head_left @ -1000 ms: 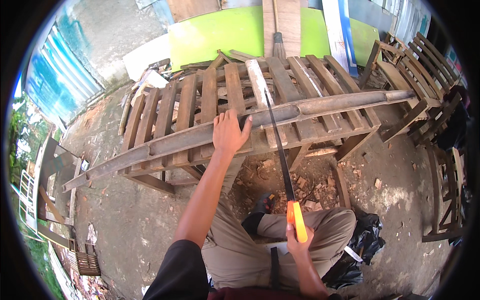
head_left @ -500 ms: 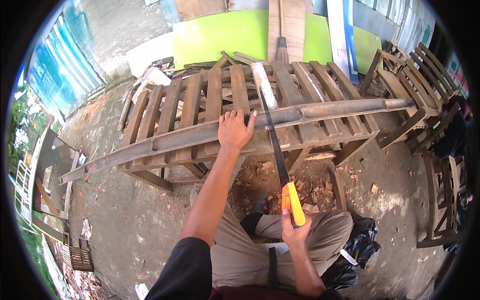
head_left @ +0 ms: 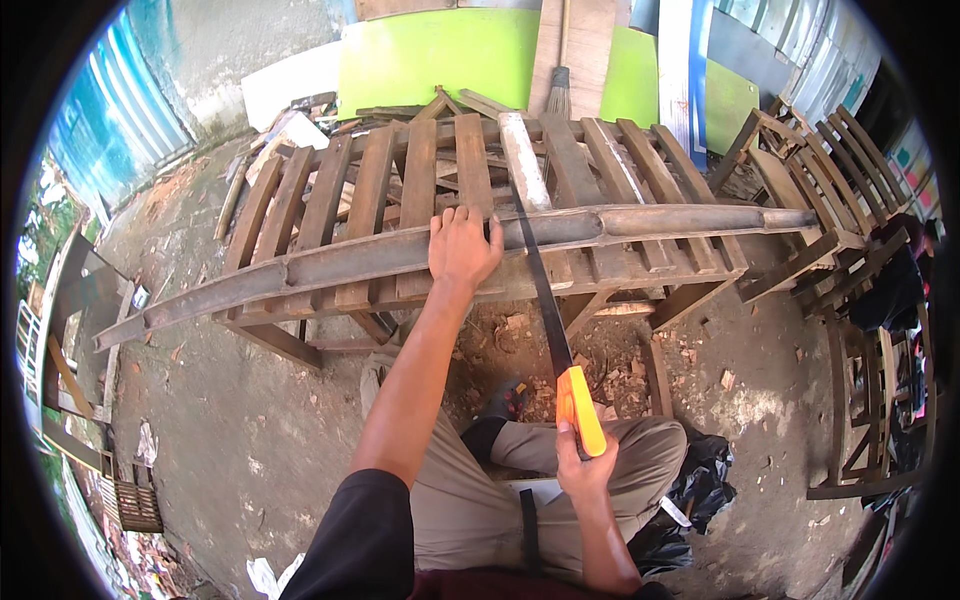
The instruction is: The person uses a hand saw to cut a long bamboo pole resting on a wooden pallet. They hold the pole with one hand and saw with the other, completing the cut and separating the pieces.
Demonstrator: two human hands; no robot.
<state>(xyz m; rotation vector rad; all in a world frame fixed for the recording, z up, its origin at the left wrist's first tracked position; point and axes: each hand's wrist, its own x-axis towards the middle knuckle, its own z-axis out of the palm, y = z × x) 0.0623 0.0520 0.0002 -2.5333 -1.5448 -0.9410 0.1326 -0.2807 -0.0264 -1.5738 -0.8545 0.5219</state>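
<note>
A long brown length of split bamboo lies hollow side up across a slatted wooden bench. My left hand presses down on it near its middle, fingers curled over the far edge. Just right of that hand, the dark blade of a handsaw crosses the bamboo. My right hand grips the saw's yellow-orange handle, low in front of my bent leg. How deep the blade sits in the bamboo cannot be made out.
Wood chips litter the ground under the bench. A black plastic bag lies right of my leg. Slatted wooden furniture stands at the right. Behind the bench are scrap wood, a broom and green panels.
The saw has drawn back slightly toward me. My left hand keeps its place on the bamboo, while the whole view has shifted a little.
</note>
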